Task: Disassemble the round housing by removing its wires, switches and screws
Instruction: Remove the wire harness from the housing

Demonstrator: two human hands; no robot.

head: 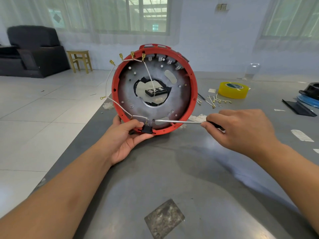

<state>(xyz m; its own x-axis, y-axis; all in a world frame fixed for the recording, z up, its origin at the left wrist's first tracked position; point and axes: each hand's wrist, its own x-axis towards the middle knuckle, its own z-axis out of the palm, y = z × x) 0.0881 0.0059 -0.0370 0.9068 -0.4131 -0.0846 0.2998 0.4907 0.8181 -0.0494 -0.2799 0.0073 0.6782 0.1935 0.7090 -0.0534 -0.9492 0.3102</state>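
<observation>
Round housing (189,102): a red ring with a grey metal plate inside and a ragged hole at its centre, stood on edge on the grey tabletop (172,169), open face turned to the viewer.
Left hand (124,138): cupped under the lower left rim, thumb laid over the rim beside a black switch (147,128) — the housing is gripped and held upright.
Right hand (241,130): fingers curled round the dark handle of a screwdriver (177,121); the thin shaft is held level, its tip set against the inner wall just right of the switch.
Wires (150,76): white leads with brass terminals, fanned out past the upper left rim; one is draped across the central hole, another is run down to the switch.
Loose wires (214,100): laid on the tabletop to the right, near a roll of yellow tape (233,90).
Background: a dark armchair (32,50) and a wooden stool (80,60) on the tiled floor.
</observation>
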